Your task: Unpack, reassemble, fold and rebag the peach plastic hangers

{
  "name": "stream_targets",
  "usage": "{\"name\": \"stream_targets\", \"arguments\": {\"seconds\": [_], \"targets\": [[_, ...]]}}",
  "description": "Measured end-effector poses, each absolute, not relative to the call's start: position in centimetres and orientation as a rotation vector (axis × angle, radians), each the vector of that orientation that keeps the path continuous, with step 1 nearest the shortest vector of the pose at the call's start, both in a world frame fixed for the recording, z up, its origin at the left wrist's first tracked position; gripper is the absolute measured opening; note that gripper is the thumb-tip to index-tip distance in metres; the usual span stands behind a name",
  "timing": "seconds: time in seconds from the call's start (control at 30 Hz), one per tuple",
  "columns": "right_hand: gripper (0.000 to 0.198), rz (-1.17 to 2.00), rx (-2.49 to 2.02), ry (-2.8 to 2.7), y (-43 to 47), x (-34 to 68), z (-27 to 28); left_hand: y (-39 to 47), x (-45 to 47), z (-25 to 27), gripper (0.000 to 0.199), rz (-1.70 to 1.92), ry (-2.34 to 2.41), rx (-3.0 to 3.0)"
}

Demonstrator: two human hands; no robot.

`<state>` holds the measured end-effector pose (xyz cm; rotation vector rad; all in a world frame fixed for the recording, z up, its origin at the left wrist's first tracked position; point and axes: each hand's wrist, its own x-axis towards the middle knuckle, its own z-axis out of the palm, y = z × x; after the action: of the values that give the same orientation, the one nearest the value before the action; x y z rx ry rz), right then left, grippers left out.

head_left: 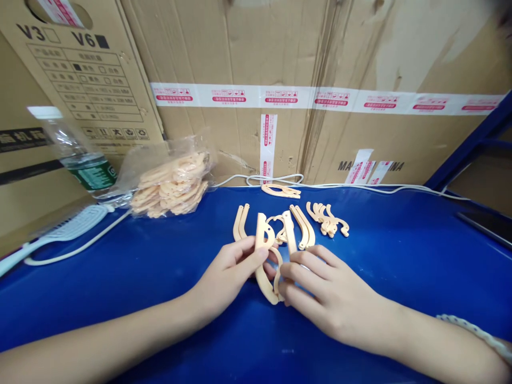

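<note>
Cream plastic parts of a folding clothes hanger (264,282) are between my two hands. My left hand (240,261) is closed on the left arm piece, thumb in front and fingers behind. My right hand (316,282) pinches the right-hand piece (290,229), its fingertips hidden behind my knuckles. Whether the two pieces are joined at the bottom I cannot tell. Just beyond my hands lie curved arm pieces on the left (239,221) and on the right (303,226), with looped parts (282,229) between them. Farther right sits a small pile of hooks (328,218).
A folded hanger (281,191) lies at the back near a white cable (276,180). On the left are a clear bag of cream parts (172,186), a water bottle (90,165) and a pale blue hairbrush (76,224). Cardboard boxes (240,48) wall off the blue table (160,266).
</note>
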<state>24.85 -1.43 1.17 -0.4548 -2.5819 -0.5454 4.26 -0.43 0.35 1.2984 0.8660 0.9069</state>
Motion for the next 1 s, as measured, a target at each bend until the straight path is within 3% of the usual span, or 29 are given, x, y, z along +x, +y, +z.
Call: {"name": "stream_targets", "arguments": {"seconds": [0.27,0.53,0.77,1.0], "targets": [[0.033,-0.681,-0.690,-2.530,-1.1,25.0,1.0,-0.3,4.2,0.1,0.021,1.048,0.796,1.057],[0.043,-0.497,-0.764,-2.634,-1.0,25.1,1.1,-0.4,4.3,0.0,0.027,1.050,0.833,1.093],[0.040,-0.479,-0.733,-2.659,-0.7,25.2,1.3,-0.4,4.5,0.3,0.035,1.035,0.895,1.076],[0.035,-0.594,-0.582,-2.537,-0.4,26.1,2.2,-0.3,4.6,0.7,0.022,1.036,0.946,0.944]]}}
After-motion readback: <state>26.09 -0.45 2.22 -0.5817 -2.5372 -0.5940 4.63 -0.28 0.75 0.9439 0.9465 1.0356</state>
